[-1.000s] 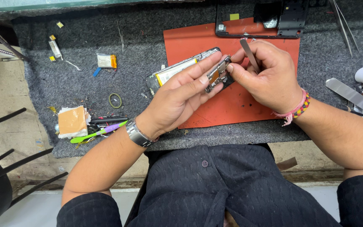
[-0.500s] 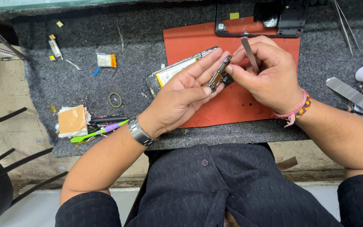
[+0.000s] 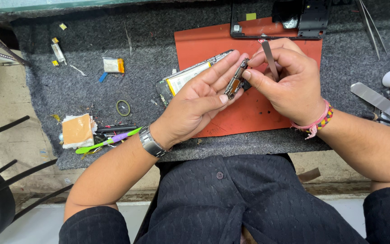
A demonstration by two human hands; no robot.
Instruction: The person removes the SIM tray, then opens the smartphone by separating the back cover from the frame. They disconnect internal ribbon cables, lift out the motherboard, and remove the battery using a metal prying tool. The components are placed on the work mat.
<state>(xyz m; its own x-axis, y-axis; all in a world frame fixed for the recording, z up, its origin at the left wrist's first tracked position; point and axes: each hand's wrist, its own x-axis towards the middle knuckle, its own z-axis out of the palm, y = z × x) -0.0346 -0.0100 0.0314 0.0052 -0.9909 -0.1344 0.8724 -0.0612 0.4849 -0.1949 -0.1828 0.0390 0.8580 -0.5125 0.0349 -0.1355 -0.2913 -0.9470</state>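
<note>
While the left hand (image 3: 199,101) is lying palm-up at the centre of the frame, its thumb and fingertips are pinching a small circuit board (image 3: 235,81) on edge, so that the board's narrow side is facing the right hand (image 3: 290,86). That hand is closing thumb and forefinger on the board's upper end, and its remaining fingers are clamping a thin metal pry tool (image 3: 269,58) upright, keeping the blade within reach but off the part. Both hands are hovering above the orange work mat (image 3: 231,122), which is giving a contrasting ground for small pieces. An opened smartphone (image 3: 183,81) with its battery exposed is lying partly under the left fingers. A black phone frame (image 3: 267,34) is sitting at the upper centre, tweezers (image 3: 371,25) at the upper right, a flat metal spatula (image 3: 378,100) at the right edge, and a green and purple plastic spudger (image 3: 109,141) at the lower left of the grey-felted bench (image 3: 150,54).
</note>
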